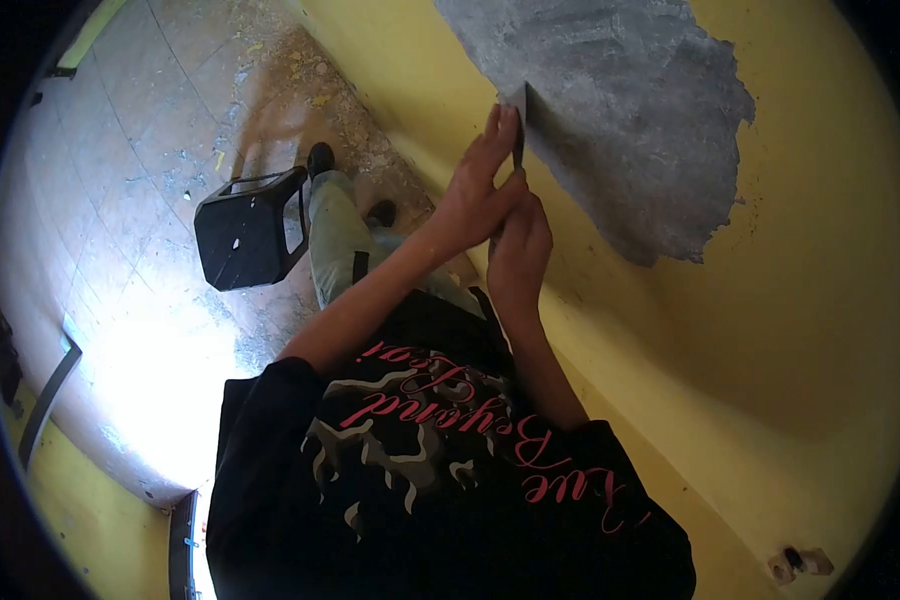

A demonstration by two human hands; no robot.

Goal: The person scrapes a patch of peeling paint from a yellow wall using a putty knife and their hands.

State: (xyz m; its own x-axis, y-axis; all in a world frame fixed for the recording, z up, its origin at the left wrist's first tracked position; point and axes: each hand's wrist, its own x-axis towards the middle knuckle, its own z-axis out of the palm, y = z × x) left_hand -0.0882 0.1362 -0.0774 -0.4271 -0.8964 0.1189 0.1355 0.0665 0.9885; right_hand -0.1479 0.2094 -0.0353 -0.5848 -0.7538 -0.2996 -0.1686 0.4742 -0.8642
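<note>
A scraper (519, 135) with a flat metal blade meets the wall at the left edge of a bare grey patch (630, 110). My right hand (520, 250) is closed around its handle, which is mostly hidden by the fingers. My left hand (478, 195) overlaps the right one, its fingers stretched along the blade and pressed against it. Around the grey patch the wall (800, 260) is yellow, with a ragged border where the coating ends.
On the floor to the left stands a black stool (240, 240), close to my legs (335, 225). Debris (315, 75) lies along the wall's foot. Bright light (170, 380) glares off the floor. A wall socket (800, 565) sits at the lower right.
</note>
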